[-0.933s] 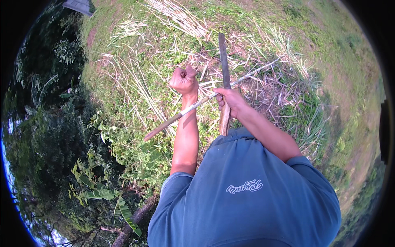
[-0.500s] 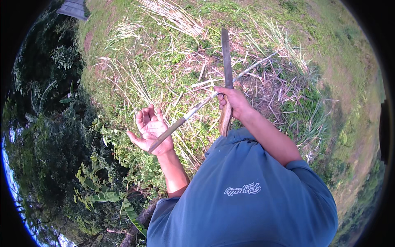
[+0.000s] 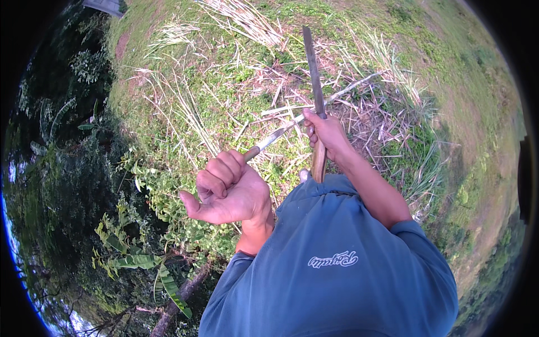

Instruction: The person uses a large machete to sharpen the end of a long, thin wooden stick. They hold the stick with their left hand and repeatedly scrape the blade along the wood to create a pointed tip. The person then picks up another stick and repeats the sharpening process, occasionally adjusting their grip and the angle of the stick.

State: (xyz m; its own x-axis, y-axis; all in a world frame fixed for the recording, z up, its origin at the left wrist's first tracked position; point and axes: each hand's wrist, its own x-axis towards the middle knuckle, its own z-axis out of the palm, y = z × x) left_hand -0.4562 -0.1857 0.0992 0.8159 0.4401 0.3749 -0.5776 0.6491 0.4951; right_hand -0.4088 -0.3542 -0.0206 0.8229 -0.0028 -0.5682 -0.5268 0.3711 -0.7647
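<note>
My right hand (image 3: 327, 135) grips a machete (image 3: 313, 67) where blade meets handle. The dark blade points up and away, and the wooden handle (image 3: 319, 164) reaches back toward my shirt. A long thin stalk (image 3: 353, 87) slants across, passing by the fingers of that hand; whether they also pinch it, I cannot tell. Toward its near end the stalk shows a whitish stretch (image 3: 273, 136), then a brown one. My left hand (image 3: 230, 188), palm up, has its fingers curled round that brown end, with the thumb sticking out to the left. The end itself is hidden in the fist.
Cut stalk pieces and dry scraps (image 3: 370, 121) litter the grass ahead. A bundle of pale stalks (image 3: 244, 22) lies farther off, with more long stalks (image 3: 191, 112) at left. Dark bushes (image 3: 73, 185) and a log (image 3: 182, 300) border the left side.
My left hand, open with the palm under the brown end, has come up and right and curled its fingers round it. My right hand has shifted slightly right with the machete.
</note>
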